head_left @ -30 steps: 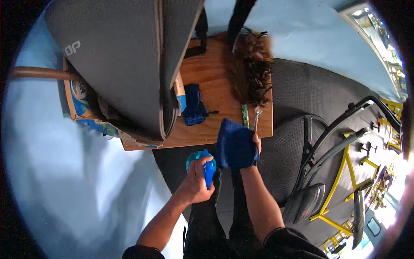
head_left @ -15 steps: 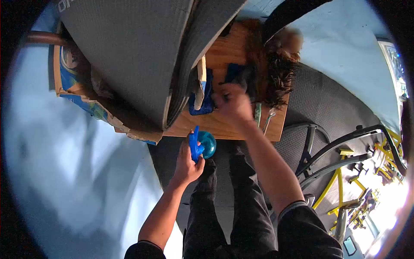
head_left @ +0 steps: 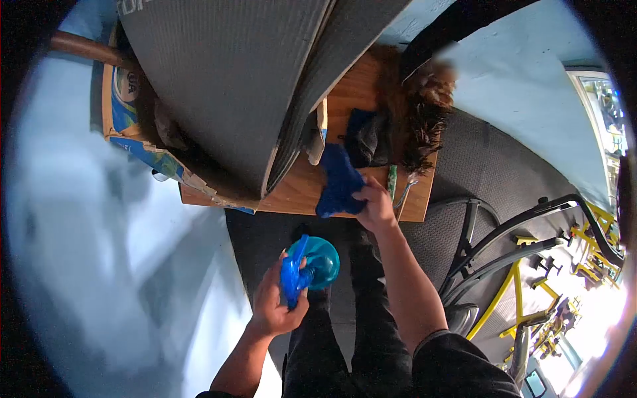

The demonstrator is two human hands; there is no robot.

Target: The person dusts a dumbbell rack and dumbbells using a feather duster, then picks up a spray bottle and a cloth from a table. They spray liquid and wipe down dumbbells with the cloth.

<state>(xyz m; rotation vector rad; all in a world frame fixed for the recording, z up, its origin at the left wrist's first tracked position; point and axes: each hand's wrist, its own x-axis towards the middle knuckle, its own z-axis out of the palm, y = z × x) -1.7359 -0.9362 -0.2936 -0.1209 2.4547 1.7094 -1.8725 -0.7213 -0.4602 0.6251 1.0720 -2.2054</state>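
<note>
Pale blue wall (head_left: pixel 133 265) on L and at back. Dk gray textured floor (head_left: pixel 464 146) below. Off past table's R edge, curved blk metal frame (head_left: pixel 468 239) w/ yellow bars (head_left: pixel 488 305) nearby.

Next, big gray mat (head_left: pixel 219 86), folded in layers, leaning out over L part of wooden table (head_left: pixel 295 196) and hiding its back L corner. At its base, printed cardboard box (head_left: pixel 149 156), torn along rim, overlapping table's near L corner.

Along table's R edge, toward back R corner: brown-blk feather duster (head_left: pixel 428 132).

Off table, just in front of near edge: teal spray bottle (head_left: pixel 322 264), tilted, gripped by blue trigger head in L hand (head_left: pixel 275 302), w/ fingers curled snug round it. Can't tell whether squeezing trigger.

At near edge, R of center: blue cloth (head_left: pixel 340 179), pinched by its R side in R hand (head_left: pixel 375 207), w/ thumb and fingers nearly together, only fabric btwn. Can't tell if touching tabletop.

Just behind it, L of duster: navy-and-blk bundle (head_left: pixel 368 139). Smallest, nr near R corner: green stick (head_left: pixel 391 180), pointing toward duster.
</note>
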